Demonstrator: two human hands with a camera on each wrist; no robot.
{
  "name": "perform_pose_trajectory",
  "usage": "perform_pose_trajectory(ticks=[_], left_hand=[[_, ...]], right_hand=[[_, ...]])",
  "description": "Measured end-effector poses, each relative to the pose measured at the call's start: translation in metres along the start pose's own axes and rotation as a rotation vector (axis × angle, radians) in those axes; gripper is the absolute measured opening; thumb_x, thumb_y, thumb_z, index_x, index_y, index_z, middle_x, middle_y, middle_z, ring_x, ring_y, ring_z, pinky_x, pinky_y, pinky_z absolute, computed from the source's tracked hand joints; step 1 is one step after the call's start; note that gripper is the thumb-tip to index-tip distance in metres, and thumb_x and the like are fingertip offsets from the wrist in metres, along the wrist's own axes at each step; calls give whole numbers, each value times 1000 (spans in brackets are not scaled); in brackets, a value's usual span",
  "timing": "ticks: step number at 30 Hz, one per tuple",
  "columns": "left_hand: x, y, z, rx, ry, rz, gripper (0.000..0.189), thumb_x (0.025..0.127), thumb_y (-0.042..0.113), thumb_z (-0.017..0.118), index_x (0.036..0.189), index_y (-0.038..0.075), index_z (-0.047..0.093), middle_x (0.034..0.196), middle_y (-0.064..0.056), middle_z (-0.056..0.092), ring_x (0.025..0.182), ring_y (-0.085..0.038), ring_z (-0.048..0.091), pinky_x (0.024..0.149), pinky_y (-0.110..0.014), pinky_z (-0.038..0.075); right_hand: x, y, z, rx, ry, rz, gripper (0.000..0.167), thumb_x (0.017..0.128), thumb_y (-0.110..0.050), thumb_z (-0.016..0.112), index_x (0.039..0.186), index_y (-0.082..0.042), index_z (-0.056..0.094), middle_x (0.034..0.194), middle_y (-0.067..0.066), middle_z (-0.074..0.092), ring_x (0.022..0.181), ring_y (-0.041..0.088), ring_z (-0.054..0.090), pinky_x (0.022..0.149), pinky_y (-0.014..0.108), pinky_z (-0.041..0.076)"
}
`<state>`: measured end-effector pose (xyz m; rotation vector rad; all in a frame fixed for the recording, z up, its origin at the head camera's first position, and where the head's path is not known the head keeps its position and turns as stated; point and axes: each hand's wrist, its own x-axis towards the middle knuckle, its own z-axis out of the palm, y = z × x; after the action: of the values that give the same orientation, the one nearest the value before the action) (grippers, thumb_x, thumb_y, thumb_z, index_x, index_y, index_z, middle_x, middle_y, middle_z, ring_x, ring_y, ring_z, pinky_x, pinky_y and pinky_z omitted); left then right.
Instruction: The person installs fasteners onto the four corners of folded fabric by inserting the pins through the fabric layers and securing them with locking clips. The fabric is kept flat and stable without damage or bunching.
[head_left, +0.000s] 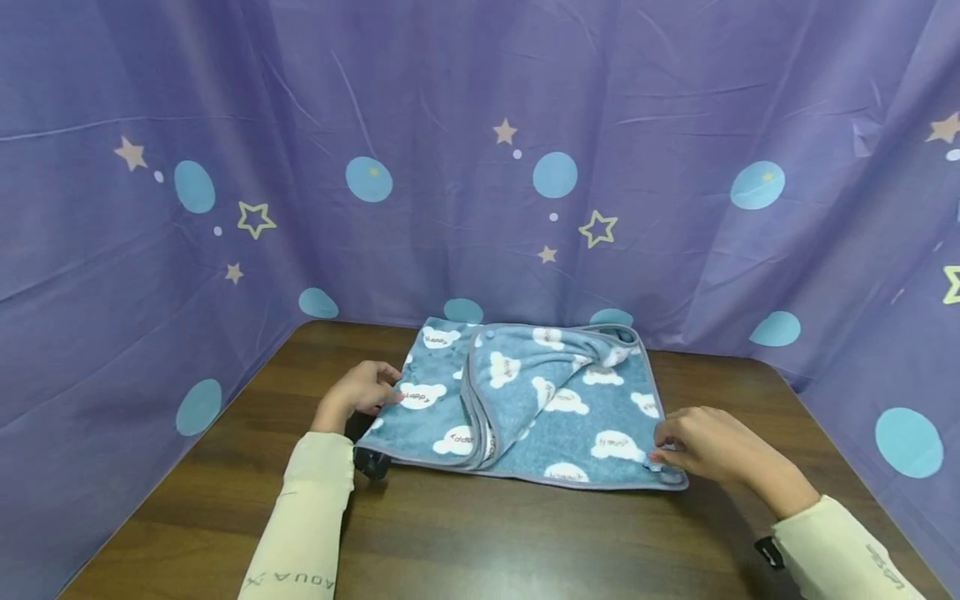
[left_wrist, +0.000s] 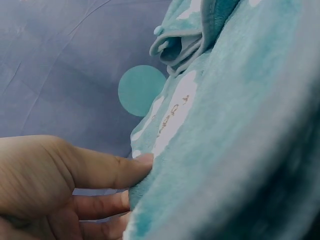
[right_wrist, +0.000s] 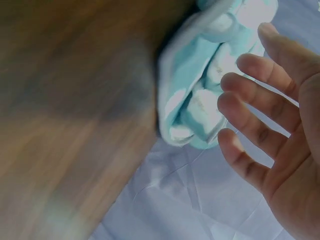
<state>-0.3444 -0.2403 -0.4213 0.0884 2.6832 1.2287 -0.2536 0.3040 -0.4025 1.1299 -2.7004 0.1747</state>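
Observation:
A blue fleece blanket (head_left: 502,425) printed with white bear heads and edged in grey lies on the wooden table, its upper layer folded over in a loose diagonal flap. At its left edge my left hand (head_left: 362,389) pinches the fabric. The left wrist view shows that thumb (left_wrist: 122,170) on top of the blanket (left_wrist: 225,135) and the fingers under its edge. My right hand (head_left: 708,442) is by the lower right corner. In the right wrist view its fingers (right_wrist: 260,90) are spread and loosely bent, holding nothing, beside the blanket (right_wrist: 192,90).
The brown wooden table (head_left: 480,533) extends in front of the blanket and to both sides. A purple curtain (head_left: 465,100) with stars and blue dots hangs behind the table and along its sides. Black wrist-camera pieces (head_left: 372,463) show near the left wrist.

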Motion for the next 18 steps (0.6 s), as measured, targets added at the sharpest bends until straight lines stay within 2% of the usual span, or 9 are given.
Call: perform_pose_trajectory(ticks=[8,12,15,18], left_hand=[[-2,-2,-1,17,14,12,43,90,5,76,130,-3,63,102,-15,66,87,-23,64,68,-36,59],[-3,-1,-1,28,17,20,43,90,4,76,129,-3,63,98,-14,65,83,-22,63,67,-35,58],[-3,1,0,41,15,20,42,89,4,76,129,-4,63,95,-13,63,79,-21,61,65,-34,58],[-3,2,0,51,21,14,41,89,4,76,128,-3,63,94,-12,62,79,-21,61,64,-33,58]], right_hand=[[48,0,1,-11,-6,-23,12,91,-27,79,84,-30,71,79,-24,61,67,-5,53,58,25,46],[77,1,6,-4,11,-47,7,89,-22,81,92,-23,75,88,-15,70,75,7,66,63,30,54],[99,-1,10,16,27,-58,14,89,-20,82,101,-15,77,98,-6,74,87,18,71,73,36,57],[123,-5,12,17,44,-64,24,89,-21,82,110,-11,77,107,1,74,98,24,70,84,42,57]])
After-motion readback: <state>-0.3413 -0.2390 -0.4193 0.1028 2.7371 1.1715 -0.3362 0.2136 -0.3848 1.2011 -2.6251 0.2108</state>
